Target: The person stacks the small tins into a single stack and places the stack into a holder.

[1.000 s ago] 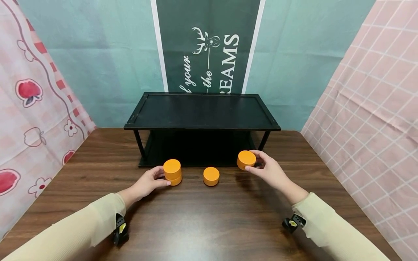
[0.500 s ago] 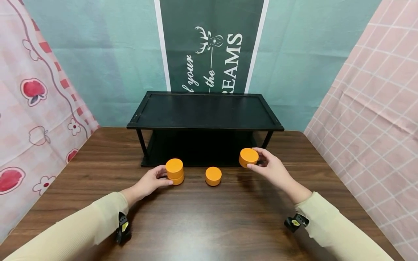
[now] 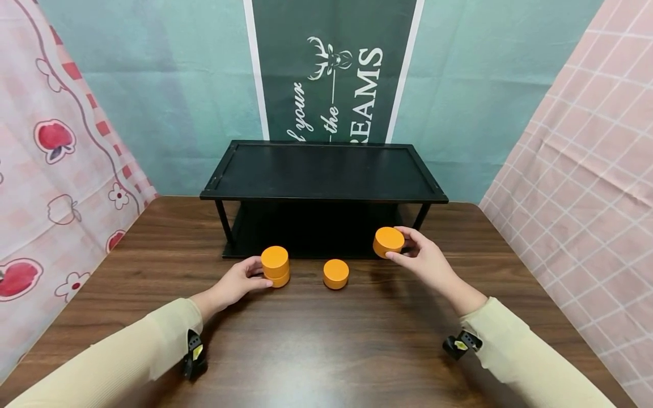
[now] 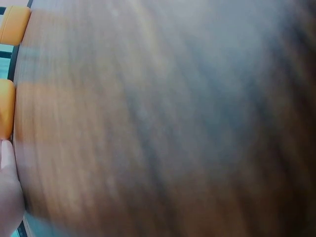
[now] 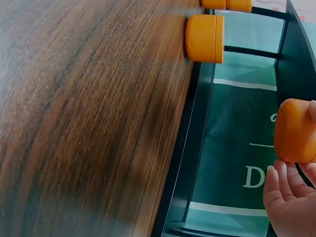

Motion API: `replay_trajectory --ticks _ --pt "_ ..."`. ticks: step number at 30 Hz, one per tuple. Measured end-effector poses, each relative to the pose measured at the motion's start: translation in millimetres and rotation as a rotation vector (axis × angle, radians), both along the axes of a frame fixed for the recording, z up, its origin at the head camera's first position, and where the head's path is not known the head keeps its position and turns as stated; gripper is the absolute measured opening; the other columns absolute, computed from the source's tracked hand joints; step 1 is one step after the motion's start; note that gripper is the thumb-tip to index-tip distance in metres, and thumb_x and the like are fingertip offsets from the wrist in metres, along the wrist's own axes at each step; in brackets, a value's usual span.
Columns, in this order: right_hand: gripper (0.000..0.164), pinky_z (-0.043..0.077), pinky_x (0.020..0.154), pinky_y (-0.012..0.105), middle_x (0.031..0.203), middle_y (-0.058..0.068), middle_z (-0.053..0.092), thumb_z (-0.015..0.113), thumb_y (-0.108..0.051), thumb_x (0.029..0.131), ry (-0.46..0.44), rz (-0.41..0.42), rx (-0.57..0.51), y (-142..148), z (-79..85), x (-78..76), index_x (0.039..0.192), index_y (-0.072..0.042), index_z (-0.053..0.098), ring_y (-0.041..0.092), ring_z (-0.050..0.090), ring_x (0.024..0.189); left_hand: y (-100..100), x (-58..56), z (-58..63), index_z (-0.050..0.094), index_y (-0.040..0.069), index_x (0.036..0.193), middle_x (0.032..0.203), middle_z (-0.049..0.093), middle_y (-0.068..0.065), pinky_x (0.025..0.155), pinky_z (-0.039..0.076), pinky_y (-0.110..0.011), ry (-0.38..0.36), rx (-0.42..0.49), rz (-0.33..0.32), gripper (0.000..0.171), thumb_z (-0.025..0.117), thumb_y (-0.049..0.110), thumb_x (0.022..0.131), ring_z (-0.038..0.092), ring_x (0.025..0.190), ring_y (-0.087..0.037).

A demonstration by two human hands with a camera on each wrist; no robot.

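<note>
In the head view, my left hand curls round a stack of two round orange tins, its thumb against the lower tin and the upper tin sitting straight on top. My right hand pinches another orange tin by its right side, thumb in front and fingers behind. That tin is held up off the table, before the right front of the black rack. Between the hands, a single orange tin stands on the table; its lid seam shows in the right wrist view.
A two-tier black rack stands at the back of the brown wooden table, its lower shelf just behind the tins. A green cloth hangs behind it, with pink cloths at both sides.
My right hand has lifted its tin slightly higher. The left hand stays at the stack, and the middle tin has not moved. The head view has shifted a little.
</note>
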State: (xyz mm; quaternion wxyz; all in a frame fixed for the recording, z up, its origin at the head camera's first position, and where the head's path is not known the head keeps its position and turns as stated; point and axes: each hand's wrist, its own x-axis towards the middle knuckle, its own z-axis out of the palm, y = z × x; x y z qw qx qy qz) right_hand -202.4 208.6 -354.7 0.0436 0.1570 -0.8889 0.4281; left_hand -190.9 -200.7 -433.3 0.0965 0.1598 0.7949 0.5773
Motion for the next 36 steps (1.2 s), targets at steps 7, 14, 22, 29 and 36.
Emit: replay_trajectory --ticks 7,14,22,29,36 --pt "0.063 0.050 0.077 0.027 0.115 0.010 0.057 0.073 -0.030 0.081 -0.013 0.029 -0.025 -6.3 -1.1 -0.2 0.134 -0.008 0.046 0.023 0.056 0.096 -1.1 -0.4 0.0 0.047 -0.006 0.126 0.123 0.054 -0.020 0.098 0.039 -0.045 0.007 -0.002 -0.009 0.051 0.070 0.012 0.084 0.050 0.115 -0.033" --pt "0.061 0.050 0.076 0.027 0.115 0.009 0.057 0.074 -0.028 0.081 -0.006 0.031 -0.019 -10.6 -0.7 -0.1 0.132 -0.009 0.047 0.022 0.056 0.096 -1.0 -1.9 -2.1 0.046 -0.006 0.126 0.124 0.054 -0.020 0.098 0.039 -0.043 -0.007 0.009 -0.014 0.051 0.069 0.012 0.085 0.049 0.116 -0.033" --pt "0.061 0.050 0.080 0.033 0.116 0.011 0.057 0.073 -0.026 0.082 -0.020 0.038 -0.022 -21.9 1.2 -0.3 0.134 -0.008 0.046 0.022 0.056 0.098 -0.8 -1.8 -1.4 0.046 -0.006 0.127 0.124 0.054 -0.020 0.098 0.039 -0.043 0.001 0.004 -0.020 0.051 0.069 0.012 0.085 0.050 0.116 -0.032" --pt "0.060 0.049 0.080 0.033 0.116 0.011 0.057 0.073 -0.024 0.081 -0.006 0.055 -0.036 -29.9 1.6 -1.9 0.133 -0.008 0.047 0.022 0.055 0.098 -0.4 -1.9 -0.6 0.047 -0.005 0.126 0.123 0.054 -0.018 0.098 0.040 -0.043 0.001 0.000 -0.012 0.051 0.070 0.013 0.084 0.050 0.116 -0.031" --pt "0.061 0.049 0.081 0.037 0.118 0.006 0.057 0.074 -0.030 0.080 -0.007 0.086 -0.041 -36.7 -1.0 -3.7 0.132 -0.013 0.048 0.019 0.054 0.099 0.3 -1.3 -1.3 0.048 -0.007 0.125 0.121 0.055 -0.020 0.098 0.039 -0.043 -0.006 0.008 0.006 0.051 0.071 0.010 0.082 0.050 0.115 -0.033"
